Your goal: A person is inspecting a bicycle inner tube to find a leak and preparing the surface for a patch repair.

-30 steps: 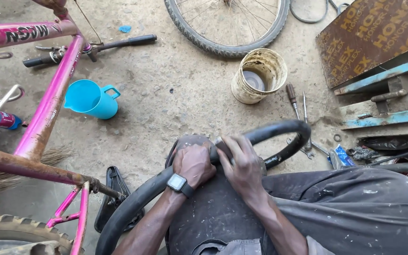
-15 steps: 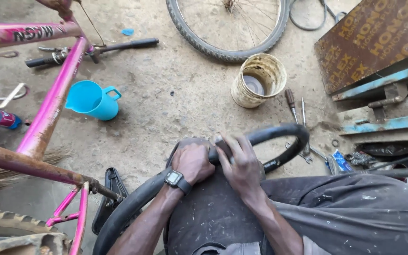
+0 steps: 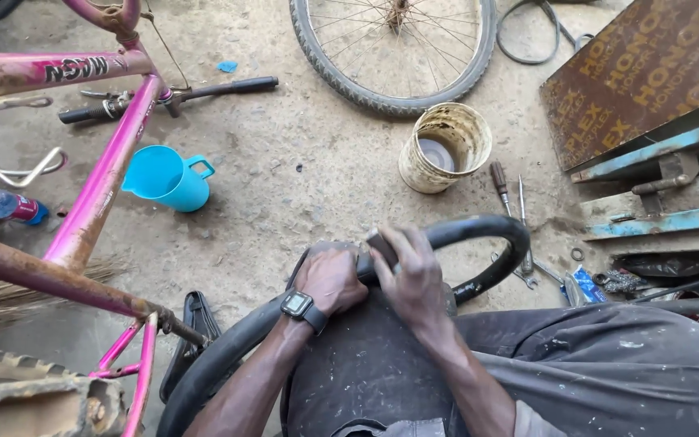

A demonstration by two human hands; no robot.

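The left hand [image 3: 332, 277], a watch [image 3: 298, 305] at its wrist, is closed on a black tube [image 3: 479, 231] that lies across the person's knee; the right hand [image 3: 411, 271] presses a small dark block [image 3: 382, 245] onto the tube just beside it, fingers curled over; beyond stand a tin [image 3: 445, 148], a blue jug [image 3: 167, 177], a wheel [image 3: 394, 50] and a pink frame [image 3: 105, 180]; screwdrivers [image 3: 502, 184] lie near the tube's bend.
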